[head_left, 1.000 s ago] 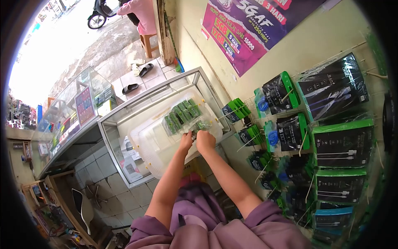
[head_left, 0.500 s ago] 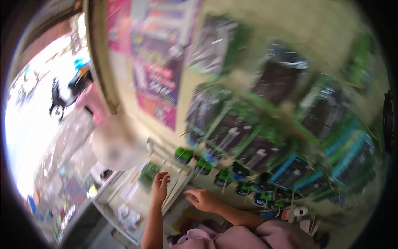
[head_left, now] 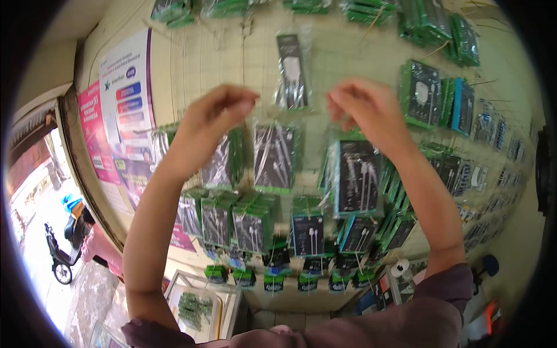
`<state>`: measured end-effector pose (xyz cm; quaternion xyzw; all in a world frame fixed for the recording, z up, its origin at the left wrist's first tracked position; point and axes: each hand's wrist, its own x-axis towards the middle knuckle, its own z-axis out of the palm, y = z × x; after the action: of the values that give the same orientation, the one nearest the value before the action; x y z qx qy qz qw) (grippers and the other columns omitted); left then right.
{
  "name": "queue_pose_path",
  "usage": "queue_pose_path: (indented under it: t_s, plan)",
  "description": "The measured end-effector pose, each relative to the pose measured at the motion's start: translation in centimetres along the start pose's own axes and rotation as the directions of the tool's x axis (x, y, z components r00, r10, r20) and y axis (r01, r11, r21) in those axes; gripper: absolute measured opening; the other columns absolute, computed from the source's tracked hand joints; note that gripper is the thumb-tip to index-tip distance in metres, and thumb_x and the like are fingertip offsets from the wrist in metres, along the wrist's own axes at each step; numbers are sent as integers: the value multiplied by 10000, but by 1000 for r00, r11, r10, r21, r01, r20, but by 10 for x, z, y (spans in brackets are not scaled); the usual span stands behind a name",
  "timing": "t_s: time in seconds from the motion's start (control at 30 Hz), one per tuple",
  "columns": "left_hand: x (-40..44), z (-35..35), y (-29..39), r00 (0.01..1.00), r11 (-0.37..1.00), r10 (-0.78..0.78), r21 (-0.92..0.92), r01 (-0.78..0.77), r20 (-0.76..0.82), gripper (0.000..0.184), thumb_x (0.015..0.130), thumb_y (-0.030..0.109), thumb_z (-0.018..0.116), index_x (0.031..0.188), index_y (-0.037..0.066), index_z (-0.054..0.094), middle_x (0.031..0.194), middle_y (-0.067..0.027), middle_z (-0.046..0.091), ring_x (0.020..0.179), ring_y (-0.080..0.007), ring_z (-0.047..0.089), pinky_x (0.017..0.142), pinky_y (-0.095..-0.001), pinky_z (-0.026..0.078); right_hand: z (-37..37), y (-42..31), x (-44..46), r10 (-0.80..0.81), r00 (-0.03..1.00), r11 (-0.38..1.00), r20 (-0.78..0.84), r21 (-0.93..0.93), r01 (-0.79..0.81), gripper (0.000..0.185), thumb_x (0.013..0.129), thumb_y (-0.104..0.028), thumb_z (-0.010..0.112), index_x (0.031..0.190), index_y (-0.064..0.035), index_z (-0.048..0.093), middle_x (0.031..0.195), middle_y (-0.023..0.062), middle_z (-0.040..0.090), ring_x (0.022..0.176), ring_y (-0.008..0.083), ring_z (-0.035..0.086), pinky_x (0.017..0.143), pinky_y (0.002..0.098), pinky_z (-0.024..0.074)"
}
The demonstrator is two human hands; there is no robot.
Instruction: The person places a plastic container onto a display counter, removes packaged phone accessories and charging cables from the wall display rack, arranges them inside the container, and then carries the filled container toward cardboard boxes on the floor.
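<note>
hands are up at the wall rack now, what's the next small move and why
Perhaps ease both hands inward to the clear-wrapped black packet: it hangs between the left hand and right hand, whose fingertips are about level with its lower part, yet apart from it.

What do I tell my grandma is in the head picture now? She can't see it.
A bare left hand and right hand are raised on either side of a clear-wrapped black package against a wall. Packaged cables hang below it, and a scooter stands outside at the lower left.
</note>
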<state>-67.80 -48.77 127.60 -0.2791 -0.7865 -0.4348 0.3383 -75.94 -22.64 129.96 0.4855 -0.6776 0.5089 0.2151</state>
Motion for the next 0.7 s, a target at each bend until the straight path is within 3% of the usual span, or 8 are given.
queue_pose_path:
  t_s: [0.07,0.23,0.27,0.3,0.37,0.47,0.53,0.7]
  plan:
    - [63,-1,-14,998,997,-33,64,37,-54,405,917,315,540,1188,16,572,1218,-98,567,1134,-173,520,965,-323,409,-11,40,58,26,988,998,-154,-48,-34,266,889,-245,609,965,9,626,826,75,655,745,136,618,629,269,514]
    - [142,23,-81,917,917,-397,-24,398,42,605,963,475,436,1368,28,405,1353,-140,474,1228,-246,462,1019,-366,371,10,103,136,276,959,948,-68,-146,-283,480,873,-402,586,1060,39,629,962,157,652,861,253,631,762,379,501]
    - [141,34,-78,903,900,-423,-85,428,70,585,970,466,429,1347,18,420,1310,-135,500,1194,-244,482,999,-369,388,19,101,133,318,948,948,17,-7,-318,481,876,-404,579,1046,42,636,980,176,647,883,259,629,770,382,493]
    - [141,40,-72,906,901,-406,-111,418,116,577,964,461,449,1329,15,431,1283,-122,514,1162,-236,496,985,-369,397,25,98,130,349,930,923,111,127,-362,483,878,-406,572,1033,46,643,998,194,642,905,264,627,778,386,485]
    - [139,47,-66,904,898,-396,-141,418,160,570,957,457,468,1311,11,442,1256,-109,527,1130,-228,510,971,-369,406,24,81,126,372,918,923,137,57,-382,460,904,-414,539,1086,2,610,1038,147,623,961,238,595,808,395,469]
    - [133,54,-54,919,925,-379,-86,371,-106,537,938,453,513,1251,19,478,1166,-81,553,1031,-192,536,918,-356,432,17,50,115,382,914,924,135,-25,-382,428,922,-404,526,1142,-38,560,1072,95,605,1041,213,546,851,401,445]
    - [129,53,-36,908,912,-383,-224,343,-169,523,920,443,547,1224,21,490,1125,-71,555,979,-181,548,868,-347,451,15,34,109,383,924,924,14,-3,-383,431,898,-396,570,1128,-32,555,1065,88,608,1026,212,553,859,398,438]
    - [124,37,6,938,922,-276,-332,197,-208,396,954,385,507,1137,35,535,974,-66,630,790,-129,616,706,-279,501,4,17,114,235,970,914,61,326,-242,424,770,-381,750,1014,-74,587,929,20,588,885,140,548,784,351,453]
